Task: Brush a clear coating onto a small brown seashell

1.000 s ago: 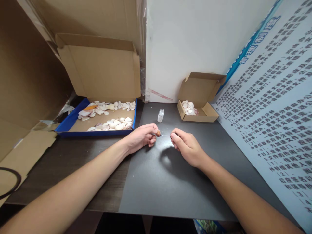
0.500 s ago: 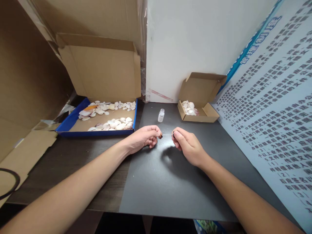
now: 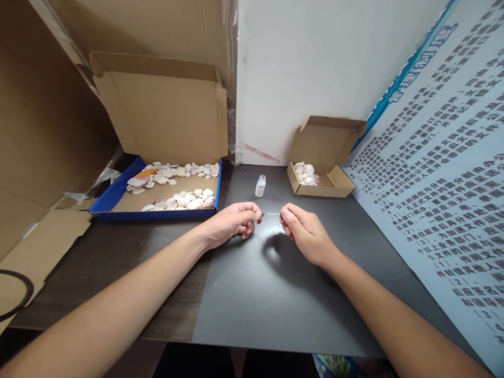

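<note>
Between the thumb and fingers of my left hand (image 3: 238, 220) is a small brown, glossy piece (image 3: 260, 217), possibly a shell; most of it is hidden by the fingertips. My right hand (image 3: 301, 231) pinches the dark end of a thin, pale, see-through rod (image 3: 272, 213). The rod points left, level above the mat, its dark tip close beside the brown piece; whether they touch I cannot tell. Just behind the hands stands a small uncapped glass bottle (image 3: 260, 187) with a white label, upright.
On the left, a blue-edged cardboard box (image 3: 157, 215) with its lid raised holds rows of pale shells (image 3: 192, 199). At the back right, a smaller open box (image 3: 334, 184) contains white shells (image 3: 306, 174). A grey mat (image 3: 252, 310) covers the dark table (image 3: 169, 273). A printed sheet (image 3: 441, 173) borders the right.
The rod's dark tip has shifted slightly up and away from the brown piece's lower edge. My right hand has moved very slightly to the right. Bottle and boxes stay put.
</note>
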`<state>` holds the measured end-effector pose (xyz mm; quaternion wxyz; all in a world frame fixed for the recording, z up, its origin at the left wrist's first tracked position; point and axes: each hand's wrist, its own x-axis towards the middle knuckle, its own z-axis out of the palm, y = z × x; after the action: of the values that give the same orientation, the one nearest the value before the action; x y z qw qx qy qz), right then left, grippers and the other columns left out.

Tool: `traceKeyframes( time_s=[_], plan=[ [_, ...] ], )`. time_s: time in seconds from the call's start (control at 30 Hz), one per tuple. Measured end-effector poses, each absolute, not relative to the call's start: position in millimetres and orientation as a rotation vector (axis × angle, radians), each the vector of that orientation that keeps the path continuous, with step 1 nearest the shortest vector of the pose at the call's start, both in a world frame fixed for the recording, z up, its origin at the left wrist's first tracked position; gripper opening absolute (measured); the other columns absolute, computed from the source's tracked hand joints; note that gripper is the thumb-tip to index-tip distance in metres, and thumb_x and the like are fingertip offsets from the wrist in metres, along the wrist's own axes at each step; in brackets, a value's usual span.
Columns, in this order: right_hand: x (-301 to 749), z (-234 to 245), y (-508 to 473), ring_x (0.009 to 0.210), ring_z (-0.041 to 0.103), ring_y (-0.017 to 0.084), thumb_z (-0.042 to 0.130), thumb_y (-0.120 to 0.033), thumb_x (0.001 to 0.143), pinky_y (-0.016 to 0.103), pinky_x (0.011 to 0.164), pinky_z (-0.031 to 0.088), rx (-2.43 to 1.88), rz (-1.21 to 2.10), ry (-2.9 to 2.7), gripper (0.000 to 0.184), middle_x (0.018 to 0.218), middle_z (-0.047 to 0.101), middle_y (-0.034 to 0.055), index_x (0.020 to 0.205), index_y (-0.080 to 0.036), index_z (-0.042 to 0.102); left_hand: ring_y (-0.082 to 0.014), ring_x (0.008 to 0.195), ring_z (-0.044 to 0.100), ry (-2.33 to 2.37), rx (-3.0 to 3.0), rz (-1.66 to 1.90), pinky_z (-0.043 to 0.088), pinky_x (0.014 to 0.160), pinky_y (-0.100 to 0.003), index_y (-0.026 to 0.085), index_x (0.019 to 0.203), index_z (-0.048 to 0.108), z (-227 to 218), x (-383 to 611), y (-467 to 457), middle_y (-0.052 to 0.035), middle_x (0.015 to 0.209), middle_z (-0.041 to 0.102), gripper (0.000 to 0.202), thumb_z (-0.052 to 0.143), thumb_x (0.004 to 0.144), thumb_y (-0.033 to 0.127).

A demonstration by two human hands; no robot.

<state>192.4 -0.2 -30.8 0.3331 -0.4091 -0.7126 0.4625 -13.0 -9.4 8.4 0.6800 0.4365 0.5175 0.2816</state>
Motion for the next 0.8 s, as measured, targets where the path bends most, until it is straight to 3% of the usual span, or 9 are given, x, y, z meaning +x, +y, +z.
traceKeyframes(
  time_s=[0.47, 0.8],
  plan=[
    [192.9, -29.8, 1.2, 0.057, 0.043, 0.012, 0.036, -0.046, 0.100, 0.026, 0.057, 0.032, -1.161, 1.151, -1.881, 0.041, 0.060, 0.046, -0.0036, 0.069, -0.020, 0.043, -0.0059, 0.055, 0.043, 1.156, 0.963, 0.668, 0.034, 0.049, -0.020, 0.016, 0.080, 0.054, 9.0, -12.6, -10.4, 0.0025, 0.072, 0.048, 0.011, 0.061, 0.081, 0.024],
    [193.8, -26.0, -6.5, 0.057, 0.045, 0.012, 0.035, -0.040, 0.102, 0.025, 0.058, 0.035, -0.930, 1.245, -1.869, 0.037, 0.062, 0.049, -0.0033, 0.073, -0.020, 0.045, -0.0068, 0.054, 0.043, 1.167, 0.957, 0.669, 0.034, 0.049, -0.019, 0.016, 0.080, 0.054, 9.5, -12.8, -9.9, 0.0035, 0.065, 0.046, 0.011, 0.062, 0.081, 0.024]
  ],
)
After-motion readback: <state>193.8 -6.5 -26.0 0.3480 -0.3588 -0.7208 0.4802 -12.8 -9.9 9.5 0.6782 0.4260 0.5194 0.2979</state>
